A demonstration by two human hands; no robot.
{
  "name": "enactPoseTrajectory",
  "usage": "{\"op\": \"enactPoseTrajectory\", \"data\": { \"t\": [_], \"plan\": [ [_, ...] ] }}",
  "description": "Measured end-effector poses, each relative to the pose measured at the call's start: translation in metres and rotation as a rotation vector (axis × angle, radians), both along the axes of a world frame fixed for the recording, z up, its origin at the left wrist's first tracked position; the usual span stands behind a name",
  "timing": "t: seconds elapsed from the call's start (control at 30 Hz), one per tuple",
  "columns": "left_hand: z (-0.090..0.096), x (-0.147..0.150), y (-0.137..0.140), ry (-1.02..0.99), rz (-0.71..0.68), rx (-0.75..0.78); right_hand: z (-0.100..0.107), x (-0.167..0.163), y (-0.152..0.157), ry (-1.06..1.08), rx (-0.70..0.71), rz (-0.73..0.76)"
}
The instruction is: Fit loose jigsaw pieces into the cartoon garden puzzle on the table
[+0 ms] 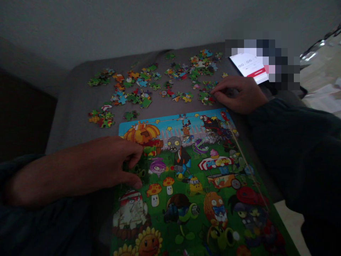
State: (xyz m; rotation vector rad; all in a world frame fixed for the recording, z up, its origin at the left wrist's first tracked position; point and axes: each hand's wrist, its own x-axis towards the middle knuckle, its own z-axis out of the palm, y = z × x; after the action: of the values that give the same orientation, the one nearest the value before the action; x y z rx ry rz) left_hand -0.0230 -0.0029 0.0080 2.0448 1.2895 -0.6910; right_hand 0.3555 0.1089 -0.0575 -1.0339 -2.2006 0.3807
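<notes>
1. In the head view, the board [193, 183] lies near the person, in the middle and a bit to the right. It has a bright picture on it.
2. The left hand [113, 161] is over the left side of the board. The right hand [243, 95] is past the board's far right corner.
3. The pieces [145, 101] lie in messy heaps on the gray cloth [71, 101], past the far edge of the board. They are farther away than the left hand. The heaps on the right come right up to the right hand's fingertips.
4. The left hand comes in from the left, with its back up. Its thumb and pointing finger are spread, with a gap between them. I cannot tell if it touches the board.
5. The right arm bends in from the right. The fingers point left, and the thumb and pointing finger are close together by the pieces. I cannot tell if they pinch one.
6. A lit phone [257, 74] is just past the right hand, partly blurred.
</notes>
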Motion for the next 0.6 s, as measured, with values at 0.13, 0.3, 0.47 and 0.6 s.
{"op": "enactPoseTrajectory", "data": {
  "t": [0.13,0.3,0.47,0.6],
  "plan": [
    [-0.006,-0.007,-0.003,0.019,0.007,-0.012,0.0,0.0,-0.001,0.003,-0.002,-0.008],
    [-0.014,-0.014,-0.005,0.024,0.027,-0.035,-0.001,-0.001,-0.001,-0.005,0.016,-0.008],
    [-0.015,-0.014,-0.003,0.023,0.035,-0.052,-0.001,-0.001,-0.001,-0.009,0.006,-0.016],
    [-0.014,-0.01,-0.001,0.045,0.053,-0.08,-0.001,0.0,0.0,-0.007,0.005,-0.02]
  ]
}}
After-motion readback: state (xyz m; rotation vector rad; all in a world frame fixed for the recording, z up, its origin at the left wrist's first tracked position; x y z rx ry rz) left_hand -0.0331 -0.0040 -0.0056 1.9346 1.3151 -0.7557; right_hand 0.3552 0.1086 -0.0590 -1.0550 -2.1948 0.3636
